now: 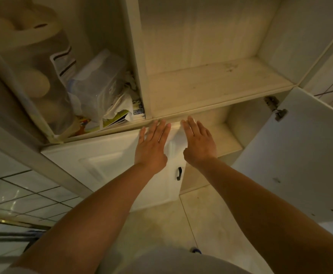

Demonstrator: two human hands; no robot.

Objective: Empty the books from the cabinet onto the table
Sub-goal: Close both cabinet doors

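Pale glossy floor tiles (161, 220) fill the bottom centre of the frame, and above them rises a cream-white wooden cabinet (211, 107) that takes up most of our view. We hold both hands out flat toward it, fingers straight and spread, gripping nothing. Our left hand (151, 145) lies palm-down on the top part of the closed white panelled lower door (110, 167), fingertips reaching the front lip of the shelf above. Our right hand (198, 142) is just beside it at centre frame, over the inner top corner of that door and the mouth of the lower compartment; whether it touches the door we cannot tell. A small black handle (179, 173) sits on the door below and between our wrists.

At right, the other lower white door (292, 161) stands swung open, its metal hinge (275, 107) showing at its upper corner. Above our hands, the upper middle compartment shows only a bare, slightly stained shelf board (217, 84).

In the upper left compartment, a clear plastic box (100, 84) stands among crumpled white paper (122, 107), with rounded cream-coloured objects behind a translucent panel further left. Flat printed booklets or books (120, 117) lie at the bottom of that compartment, partly hidden under the paper.
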